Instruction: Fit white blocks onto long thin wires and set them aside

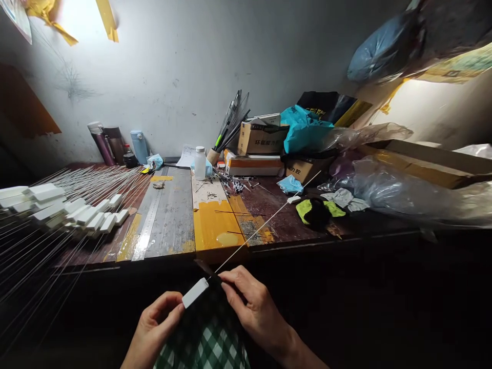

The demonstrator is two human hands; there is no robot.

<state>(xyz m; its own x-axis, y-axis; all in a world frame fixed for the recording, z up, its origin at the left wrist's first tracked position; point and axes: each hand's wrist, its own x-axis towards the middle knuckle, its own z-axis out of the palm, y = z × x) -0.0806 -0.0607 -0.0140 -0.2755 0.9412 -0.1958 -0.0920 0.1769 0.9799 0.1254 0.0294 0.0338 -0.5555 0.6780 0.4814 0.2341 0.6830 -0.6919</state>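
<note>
My left hand (159, 320) pinches the near end of a white block (195, 293) between thumb and fingers, in front of the table edge. A thin pale rod (265, 224) runs from the block's far end up to the right, over the table, with a smaller white piece (294, 200) near its far part. My right hand (249, 302) pinches a thin dark strip (204, 267) that lies across the rod close to the block. What the strip is cannot be made out.
Many white blocks on thin rods (86, 215) lie at the left. A white bottle (200, 163), cardboard boxes (262, 137), a lime and black cloth (320, 212) and plastic bags (395, 189) stand or lie further back and right.
</note>
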